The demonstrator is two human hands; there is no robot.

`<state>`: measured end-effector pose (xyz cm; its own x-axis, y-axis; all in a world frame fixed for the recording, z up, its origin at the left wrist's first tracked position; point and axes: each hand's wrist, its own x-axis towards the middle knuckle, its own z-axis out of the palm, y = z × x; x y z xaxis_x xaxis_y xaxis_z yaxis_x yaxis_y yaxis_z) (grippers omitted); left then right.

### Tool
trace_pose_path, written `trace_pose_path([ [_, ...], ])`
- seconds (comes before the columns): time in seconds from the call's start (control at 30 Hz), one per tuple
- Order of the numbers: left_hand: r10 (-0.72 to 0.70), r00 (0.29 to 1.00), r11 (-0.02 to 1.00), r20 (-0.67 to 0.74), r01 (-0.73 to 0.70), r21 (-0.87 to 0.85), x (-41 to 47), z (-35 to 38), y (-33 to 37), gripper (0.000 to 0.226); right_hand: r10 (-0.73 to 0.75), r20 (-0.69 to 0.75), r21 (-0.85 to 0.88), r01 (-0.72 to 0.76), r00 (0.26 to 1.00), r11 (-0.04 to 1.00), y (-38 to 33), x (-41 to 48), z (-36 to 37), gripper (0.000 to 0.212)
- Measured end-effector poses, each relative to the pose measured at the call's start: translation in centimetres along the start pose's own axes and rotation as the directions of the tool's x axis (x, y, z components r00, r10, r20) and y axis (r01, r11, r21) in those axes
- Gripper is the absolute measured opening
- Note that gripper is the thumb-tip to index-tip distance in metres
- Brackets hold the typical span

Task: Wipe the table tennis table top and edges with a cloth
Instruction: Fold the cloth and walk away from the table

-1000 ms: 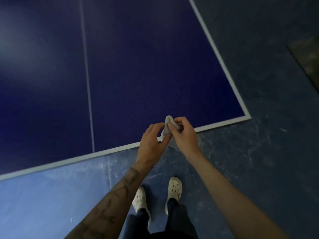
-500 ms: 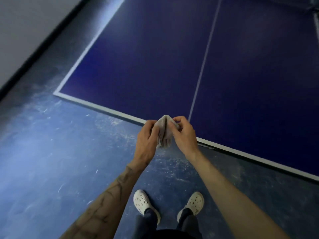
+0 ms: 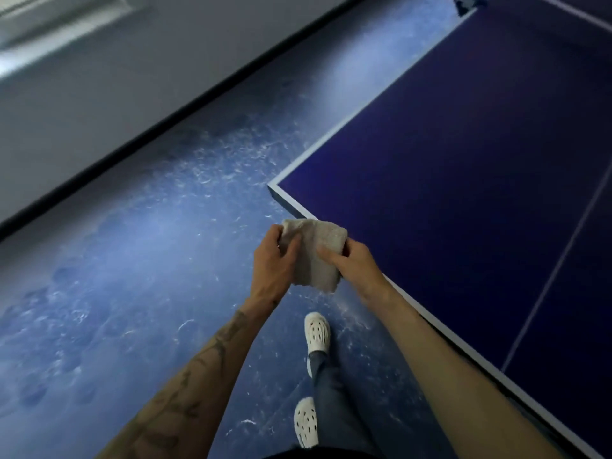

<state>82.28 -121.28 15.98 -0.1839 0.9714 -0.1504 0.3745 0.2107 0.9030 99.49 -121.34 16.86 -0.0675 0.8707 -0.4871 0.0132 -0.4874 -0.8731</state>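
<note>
A small grey cloth point(image 3: 316, 260) hangs spread between both hands, just off the table's near left corner. My left hand point(image 3: 273, 263) grips its left side with the thumb over the front. My right hand point(image 3: 351, 261) pinches its right side. The dark blue table tennis table point(image 3: 463, 180) fills the right of the view, with a white border line and a thin white centre line point(image 3: 556, 273). The cloth is above the floor and the table's front edge, not touching the top.
Scuffed blue floor point(image 3: 149, 276) stretches to the left. A grey wall with a black skirting strip point(image 3: 159, 127) runs diagonally at the upper left. My white clogs point(image 3: 316, 332) and jeans are below the hands. A net post point(image 3: 463, 3) shows at the top edge.
The view has swung along the table's end, from its right corner to its left corner. The cloth has gone from a bunched wad to an opened sheet between both hands. My feet are now in mid-step.
</note>
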Motion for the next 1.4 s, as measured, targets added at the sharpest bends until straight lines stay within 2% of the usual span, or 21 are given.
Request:
trace_pose_path([
  [0.13,-0.048,0.995,0.999,-0.085,0.050,0.021,6.6,-3.6,-0.9,0.013,-0.073,0.012,-0.067,0.073,0.997,0.995,-2.8,7.0,4.3,0.026],
  [0.23,-0.103,0.985,0.985,-0.141,0.121,0.123,11.7,-6.0,-0.9,0.009,-0.102,0.044,-0.146,0.108,0.994,0.983,-5.4,12.5,7.4,0.025],
  [0.33,-0.136,0.977,0.963,-0.167,0.170,0.209,16.4,-8.8,-0.3,0.014,-0.105,0.082,-0.217,0.121,0.991,0.969,-8.5,17.7,10.3,0.027],
  [0.4,-0.131,0.977,0.938,-0.170,0.178,0.297,19.4,-11.0,0.1,0.026,-0.094,0.108,-0.230,0.117,0.990,0.966,-10.8,21.0,12.3,0.029],
  [0.5,-0.088,0.977,0.855,-0.193,0.174,0.488,24.0,-14.9,-0.3,0.040,-0.078,0.165,-0.267,0.121,0.983,0.956,-14.3,25.7,15.5,0.030],
  [0.67,-0.098,0.990,0.687,-0.100,0.140,0.713,32.8,-21.8,-1.5,0.045,-0.065,0.219,-0.334,0.137,0.974,0.933,-19.6,34.2,21.9,0.024],
  [0.8,-0.090,0.991,0.644,-0.101,0.135,0.753,40.7,-26.8,-3.1,0.045,-0.078,0.203,-0.359,0.148,0.976,0.921,-23.5,41.2,27.2,0.016],
  [0.9,-0.106,0.991,0.615,-0.082,0.130,0.778,46.8,-30.5,-3.8,0.046,-0.091,0.160,-0.365,0.144,0.983,0.920,-26.3,46.5,30.8,0.017],
  [1.17,-0.143,0.986,0.561,-0.083,0.150,0.814,61.4,-38.5,-3.0,0.045,-0.057,0.168,-0.400,0.121,0.984,0.908,-33.7,59.0,38.9,0.016],
  [1.4,-0.234,0.955,0.578,-0.184,0.289,0.763,75.6,-43.7,-2.9,0.043,-0.046,0.233,-0.422,0.144,0.971,0.895,-40.7,73.3,46.4,0.016],
])
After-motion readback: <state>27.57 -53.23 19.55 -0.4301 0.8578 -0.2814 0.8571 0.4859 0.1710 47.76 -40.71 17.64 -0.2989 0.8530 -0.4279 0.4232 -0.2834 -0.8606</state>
